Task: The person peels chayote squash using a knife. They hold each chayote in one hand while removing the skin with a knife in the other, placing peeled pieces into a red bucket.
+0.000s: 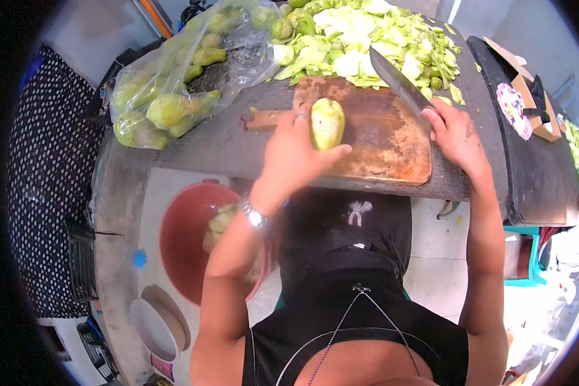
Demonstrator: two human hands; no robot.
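My left hand [294,149] is around the left side of a pale green, pear-shaped fruit [328,122], possibly a chayote, with the thumb stretched along its near end. The fruit is on a worn wooden cutting board [392,154], whose short handle points left. In my right hand [455,132] is the handle of a large dark-bladed knife [395,78]. Its blade slants up and left over the board's far right part, the tip reaching a heap of green peels [360,38]. How firmly the left fingers press on the fruit is hard to see.
A clear plastic bag [180,80] of similar unpeeled fruits lies at the table's far left. Below the table edge, a red basin [177,238] holds pale pieces. A dark table [540,180] with an open cardboard box [547,119] stands at right. A white tub [153,328] stands lower left.
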